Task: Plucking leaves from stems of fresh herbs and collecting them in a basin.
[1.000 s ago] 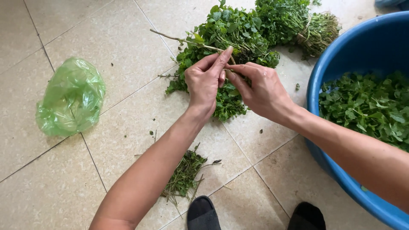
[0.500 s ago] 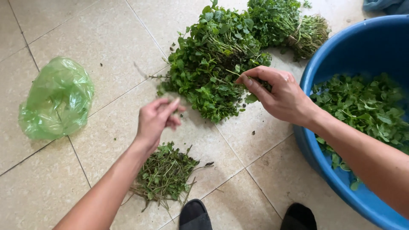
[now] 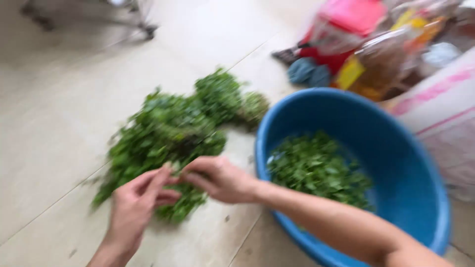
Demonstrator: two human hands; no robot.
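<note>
Beige tiled floor (image 3: 59,148), blurred frame. Left hand (image 3: 131,210) and right hand (image 3: 220,179) meet at near edge of loose green leafy herb pile (image 3: 168,133), fingers pinched; held sprig unclear. Pile stretches away up-right. Round blue plastic basin (image 3: 410,163) of picked leaves sits right.

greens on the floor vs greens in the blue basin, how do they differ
The floor pile is large, bushy and sprawls loose over the tiles; the basin greens form a smaller, flatter layer inside the blue basin. Both hands, left hand and right hand, meet at the floor pile, none at the basin greens. Both are leafy green.
</note>
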